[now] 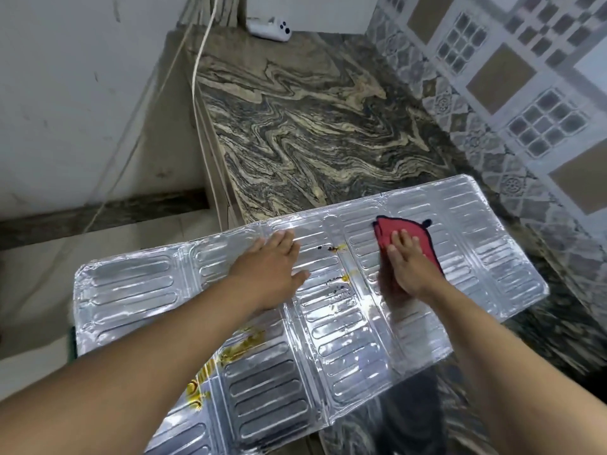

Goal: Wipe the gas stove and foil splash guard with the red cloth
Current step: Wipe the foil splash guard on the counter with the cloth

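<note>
The foil splash guard [466,244] lies unfolded and flat across the marbled counter, its ribbed silver panels facing up. Yellow and dark food stains [340,277] mark the fold near its middle, and more yellow stains [243,348] sit lower left beside my left forearm. My right hand [409,267] presses the red cloth [394,229] flat against the foil with straight fingers. My left hand [271,269] rests flat on the foil to the left of the stains, fingers spread. The gas stove is out of view.
The marbled stone counter [305,126] stretches away beyond the foil to a white device [269,27] at the back. A patterned tile wall [512,103] rises on the right. A white cable [197,77] runs down the counter's left edge, beside a white wall.
</note>
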